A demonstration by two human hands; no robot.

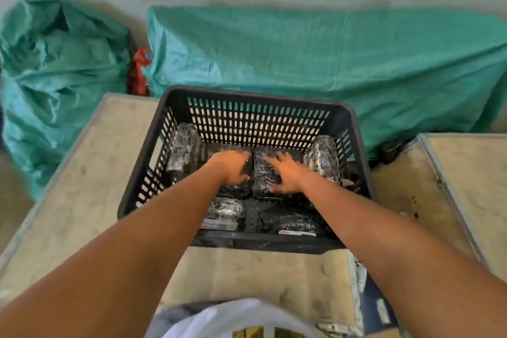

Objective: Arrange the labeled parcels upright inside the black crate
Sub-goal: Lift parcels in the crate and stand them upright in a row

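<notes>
Pressing my right hand [288, 173] — fingers spread — on a parcel [264, 173] mid black crate [354, 129], left hand [230, 167] gripping its neighbour [236, 189]

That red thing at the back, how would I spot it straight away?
Start from the black crate on the table and look beyond its far left corner. There, two big green sacks meet, and the red bundle is wedged between them, the only red among green.

My left hand [231, 166] and right hand [288, 173] press wrapped parcels [264, 173] inside the black crate [258, 96] before green sacks [329, 57].
</notes>
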